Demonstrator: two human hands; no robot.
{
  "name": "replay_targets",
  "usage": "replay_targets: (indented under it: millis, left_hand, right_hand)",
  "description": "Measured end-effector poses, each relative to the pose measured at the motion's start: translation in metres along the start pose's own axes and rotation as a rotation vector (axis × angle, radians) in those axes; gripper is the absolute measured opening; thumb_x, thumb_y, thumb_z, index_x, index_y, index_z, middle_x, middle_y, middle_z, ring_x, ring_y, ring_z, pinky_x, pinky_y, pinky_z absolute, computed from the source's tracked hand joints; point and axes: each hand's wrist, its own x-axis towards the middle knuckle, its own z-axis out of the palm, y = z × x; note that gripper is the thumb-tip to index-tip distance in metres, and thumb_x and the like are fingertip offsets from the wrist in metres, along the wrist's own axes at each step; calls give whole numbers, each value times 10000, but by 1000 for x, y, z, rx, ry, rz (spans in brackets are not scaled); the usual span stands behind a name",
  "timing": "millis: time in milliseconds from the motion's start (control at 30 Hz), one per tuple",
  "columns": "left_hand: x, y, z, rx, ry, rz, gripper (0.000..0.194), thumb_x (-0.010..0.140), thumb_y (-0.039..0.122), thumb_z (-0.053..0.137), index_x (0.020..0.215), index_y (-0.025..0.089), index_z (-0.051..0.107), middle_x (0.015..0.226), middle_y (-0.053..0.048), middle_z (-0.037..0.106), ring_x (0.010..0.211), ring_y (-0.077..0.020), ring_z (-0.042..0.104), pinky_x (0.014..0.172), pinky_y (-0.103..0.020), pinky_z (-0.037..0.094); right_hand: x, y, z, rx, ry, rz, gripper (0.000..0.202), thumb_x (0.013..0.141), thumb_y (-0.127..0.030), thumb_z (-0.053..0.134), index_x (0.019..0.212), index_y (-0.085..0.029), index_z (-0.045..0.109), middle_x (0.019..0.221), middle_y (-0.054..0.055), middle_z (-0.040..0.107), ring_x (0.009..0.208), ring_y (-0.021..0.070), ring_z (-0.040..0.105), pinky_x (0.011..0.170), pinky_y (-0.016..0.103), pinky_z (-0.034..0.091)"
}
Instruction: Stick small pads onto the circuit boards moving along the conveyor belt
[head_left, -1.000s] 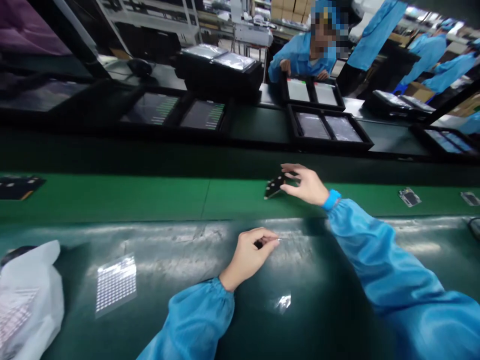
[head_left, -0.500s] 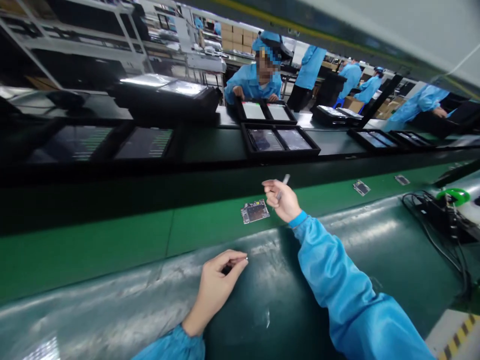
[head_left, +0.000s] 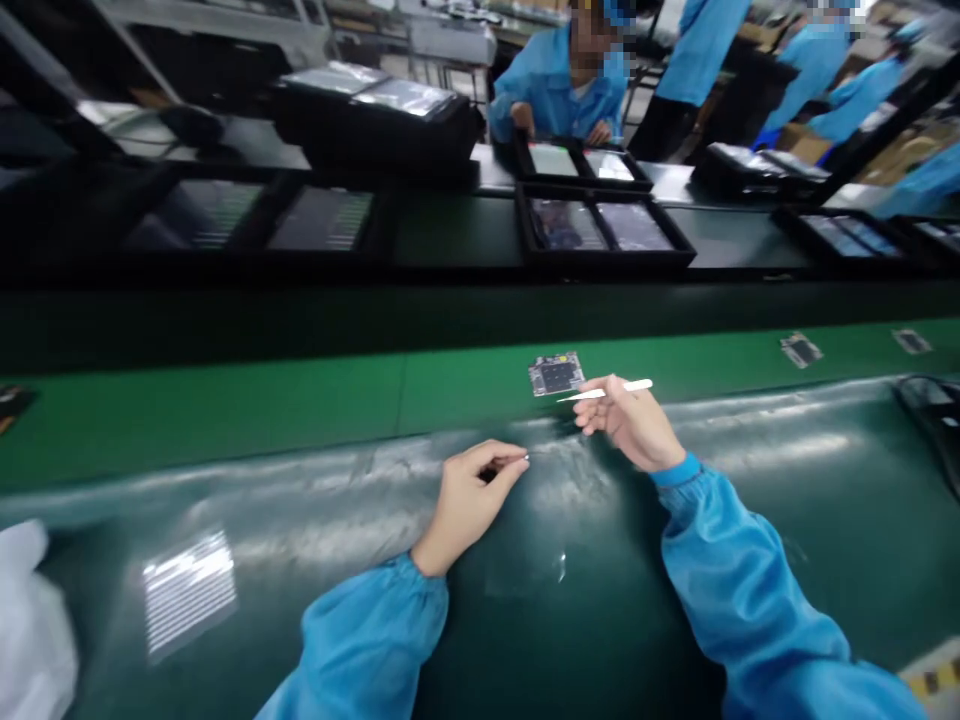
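Observation:
Between the fingers of my right hand (head_left: 630, 425) is a pair of white tweezers (head_left: 639, 385), its thin tip pointing left. The tip is close to the near edge of a circuit board (head_left: 556, 374) lying on the green conveyor belt (head_left: 465, 390); I cannot tell whether they touch. Lower and to the left, my left hand (head_left: 480, 495) pinches a tiny pale piece (head_left: 526, 457) between thumb and forefinger, too small to name. Both wrists are in blue sleeves above the dark green work surface.
A sheet with pale strips (head_left: 190, 592) lies at left, beside a white bag-like thing (head_left: 34, 610). More circuit boards (head_left: 801, 349) rest on the belt at right. Black trays (head_left: 606, 225) line the far bench, where a co-worker (head_left: 562, 80) sits. Cables (head_left: 930, 410) lie at far right.
My right hand has drawn back from the belt toward me, and the tweezers now point left. My left hand keeps its pinch. The view has tilted down and shifted left.

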Motion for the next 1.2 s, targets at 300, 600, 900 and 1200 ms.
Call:
replay_targets:
  millis: [300, 600, 900, 1200]
  left_hand:
    - [-1, 6, 1, 8, 2, 0, 77, 837, 157, 719, 852, 195, 785, 783, -24, 785, 660, -147, 715, 631, -232, 565]
    - [3, 8, -2, 27, 10, 49, 81, 839, 152, 713, 819, 199, 775, 750, -6, 778, 628, -133, 704, 615, -215, 563]
    - [1, 9, 0, 23, 6, 0, 66, 838, 168, 713, 823, 185, 775, 760, -29, 782, 643, -152, 710, 608, -237, 557]
    - [0, 9, 0, 18, 0, -3, 65, 849, 173, 719, 815, 187, 773, 752, -24, 771, 649, -147, 701, 607, -236, 540]
  right_hand:
    - [-24, 11, 31, -166, -125, -62, 187, 776, -277, 848, 894, -191, 731, 686, 3, 699, 588, 107, 611, 576, 228, 504]
    - [-20, 16, 28, -178, -132, -97, 169, 727, -227, 873, 865, -213, 775, 744, -7, 694, 594, 92, 604, 582, 223, 512]
    - [-26, 12, 34, -266, -135, -99, 148, 814, -261, 803, 905, -173, 726, 814, 72, 779, 641, 173, 721, 643, 318, 597]
    - [-27, 12, 39, -416, -116, -111, 137, 837, -282, 756, 831, -153, 710, 764, 74, 764, 602, 174, 718, 582, 304, 602]
